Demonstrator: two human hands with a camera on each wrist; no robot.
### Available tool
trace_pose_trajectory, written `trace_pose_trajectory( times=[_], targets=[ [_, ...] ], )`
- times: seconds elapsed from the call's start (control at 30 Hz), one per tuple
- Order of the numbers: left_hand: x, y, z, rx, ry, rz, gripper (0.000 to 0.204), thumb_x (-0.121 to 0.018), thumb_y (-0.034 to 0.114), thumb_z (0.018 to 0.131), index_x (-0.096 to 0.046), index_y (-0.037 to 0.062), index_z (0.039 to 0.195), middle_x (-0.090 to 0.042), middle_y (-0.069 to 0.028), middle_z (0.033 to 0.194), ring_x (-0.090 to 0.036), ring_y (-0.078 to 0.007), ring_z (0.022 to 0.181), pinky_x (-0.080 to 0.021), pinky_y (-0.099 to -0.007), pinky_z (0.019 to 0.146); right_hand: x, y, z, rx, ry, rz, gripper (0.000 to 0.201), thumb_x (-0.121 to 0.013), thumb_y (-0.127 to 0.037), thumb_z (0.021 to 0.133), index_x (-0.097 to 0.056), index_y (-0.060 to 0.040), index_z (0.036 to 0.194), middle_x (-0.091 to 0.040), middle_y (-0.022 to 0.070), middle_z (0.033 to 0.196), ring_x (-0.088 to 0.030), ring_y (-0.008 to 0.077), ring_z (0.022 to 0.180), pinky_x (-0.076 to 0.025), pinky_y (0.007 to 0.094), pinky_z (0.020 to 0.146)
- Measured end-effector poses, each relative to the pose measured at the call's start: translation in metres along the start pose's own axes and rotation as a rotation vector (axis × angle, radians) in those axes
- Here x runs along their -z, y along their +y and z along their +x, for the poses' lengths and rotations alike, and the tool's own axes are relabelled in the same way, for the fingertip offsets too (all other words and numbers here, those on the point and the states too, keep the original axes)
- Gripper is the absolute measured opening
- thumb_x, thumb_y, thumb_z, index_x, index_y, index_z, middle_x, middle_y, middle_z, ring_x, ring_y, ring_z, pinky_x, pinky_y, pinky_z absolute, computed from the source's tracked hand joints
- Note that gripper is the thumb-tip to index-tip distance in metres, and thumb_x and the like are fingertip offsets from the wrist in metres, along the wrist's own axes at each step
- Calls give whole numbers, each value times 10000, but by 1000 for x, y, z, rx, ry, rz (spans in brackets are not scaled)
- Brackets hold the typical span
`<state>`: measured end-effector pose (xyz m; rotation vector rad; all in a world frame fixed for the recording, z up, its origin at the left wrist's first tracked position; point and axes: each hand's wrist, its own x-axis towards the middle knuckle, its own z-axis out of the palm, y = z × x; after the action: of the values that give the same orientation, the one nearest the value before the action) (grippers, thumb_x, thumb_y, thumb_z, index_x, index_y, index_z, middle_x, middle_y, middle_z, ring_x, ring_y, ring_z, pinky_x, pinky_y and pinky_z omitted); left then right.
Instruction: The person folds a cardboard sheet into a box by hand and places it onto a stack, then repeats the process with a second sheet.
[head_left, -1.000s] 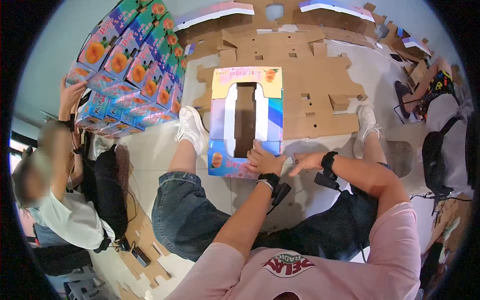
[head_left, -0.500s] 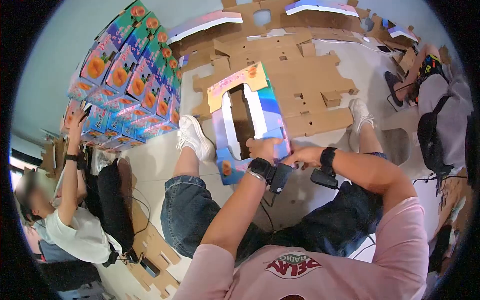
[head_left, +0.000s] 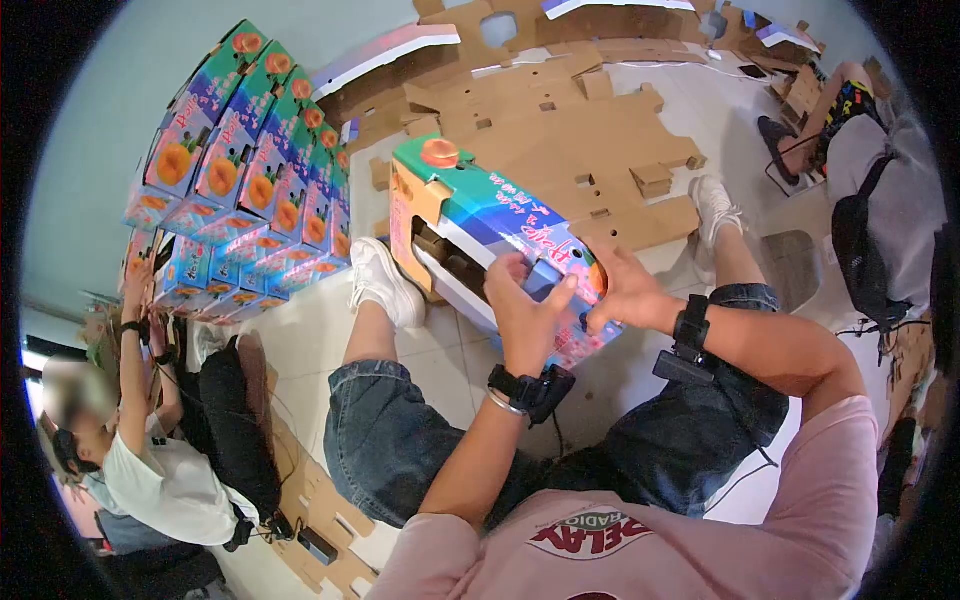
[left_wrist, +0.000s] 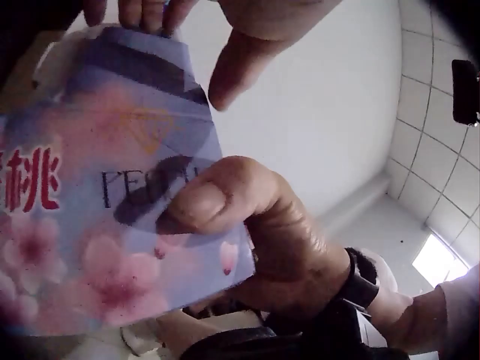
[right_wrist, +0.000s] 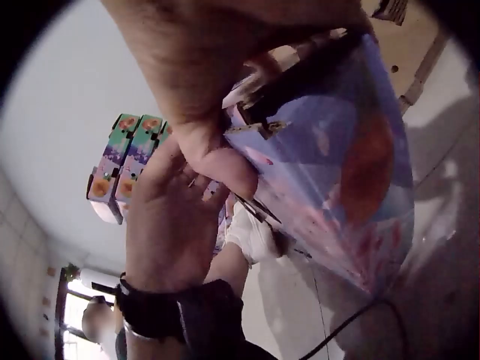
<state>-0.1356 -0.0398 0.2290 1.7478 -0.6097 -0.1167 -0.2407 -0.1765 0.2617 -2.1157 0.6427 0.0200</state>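
Note:
A colourful peach-printed carton (head_left: pixel 480 215) is held up off the floor between my knees, tilted on its side with its open window facing left. My left hand (head_left: pixel 527 300) grips its near end; in the left wrist view the thumb (left_wrist: pixel 202 202) presses on the pink flower panel of the carton (left_wrist: pixel 82 247). My right hand (head_left: pixel 622 288) holds the same end beside the peach print. In the right wrist view its thumb (right_wrist: pixel 225 161) pinches the edge of the carton (right_wrist: pixel 345 172), with the left hand (right_wrist: pixel 169 202) right below it.
A stack of finished cartons (head_left: pixel 250 170) stands at the left wall. Flat brown cardboard blanks (head_left: pixel 560 110) cover the floor ahead. A person in white (head_left: pixel 150 470) reaches toward the stack at lower left, beside a black bag (head_left: pixel 235 410). Another person (head_left: pixel 850 110) sits at upper right.
The carton lay flat on the floor with both hands at its near end; both hands have lifted it and turned it onto its side.

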Motion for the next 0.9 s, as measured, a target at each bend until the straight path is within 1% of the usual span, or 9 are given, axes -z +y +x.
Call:
trace_pose_trajectory(
  times=[0.2,0.27,0.37,0.57,0.67,0.77,0.83,0.87,0.9],
  targets=[
    [12,25,-2,182,-129,41,589,-829,285,646,-518,-50,1018,-579,-148,913,-580,-256,849,-466,-354,779,-1,-12,-9,-33,-16,-95,1125,-800,-261,389,-350,-102,1407,-524,249,1072,-479,409,1081,-450,405,910],
    [17,28,-3,220,-187,46,457,-833,232,664,-560,-2,946,-586,-57,802,-559,-149,732,-475,-292,711,-2,-14,-8,-36,-31,-110,1139,-797,-258,387,-344,-119,1422,-519,249,1066,-480,410,1077,-453,405,907],
    [7,1,-20,84,-323,-94,442,-814,228,681,-593,4,990,-614,-48,777,-591,-156,733,-482,-287,715,-9,5,1,-33,5,-110,1139,-796,-253,370,-362,-99,1412,-516,235,1074,-481,413,1072,-458,400,896],
    [38,-6,-23,-12,-196,-48,739,-791,239,722,-451,-2,1333,-461,-133,1265,-471,-226,1163,-378,-352,1000,12,-1,4,81,-28,236,971,-759,-125,450,-434,-55,1363,-609,123,987,-588,290,917,-486,344,821],
    [63,-37,-22,26,43,87,710,-802,208,694,-472,-17,1280,-462,-180,1240,-453,-305,1174,-360,-392,1009,34,-13,-1,-140,-164,645,823,-668,-28,549,-463,-70,1346,-633,73,1034,-611,203,923,-489,309,827],
    [79,-64,-21,165,288,145,735,-795,199,706,-436,-37,1302,-423,-189,1294,-416,-309,1208,-323,-398,1039,37,22,7,-181,-122,905,739,-651,-74,593,-486,-52,1313,-639,69,1052,-618,186,941,-487,300,846],
    [83,-50,-17,440,124,-355,750,-789,227,721,-416,-38,1316,-450,-164,1303,-453,-278,1200,-367,-393,1015,48,24,7,-144,-172,893,685,-632,-119,631,-492,-34,1297,-637,81,1089,-621,203,961,-483,318,885],
    [93,-34,-13,636,-184,-498,795,-767,258,747,-361,-30,1366,-468,-140,1328,-480,-236,1212,-406,-384,1003,52,39,12,-144,-205,941,682,-627,-129,638,-489,-27,1298,-632,90,1112,-619,211,976,-483,326,895],
    [90,-41,-14,634,-175,-502,795,-767,258,747,-361,-30,1366,-468,-140,1328,-480,-236,1212,-406,-384,1003,56,51,17,-146,-237,988,679,-623,-139,646,-485,-19,1300,-627,98,1134,-617,219,991,-483,335,905]
  ],
)
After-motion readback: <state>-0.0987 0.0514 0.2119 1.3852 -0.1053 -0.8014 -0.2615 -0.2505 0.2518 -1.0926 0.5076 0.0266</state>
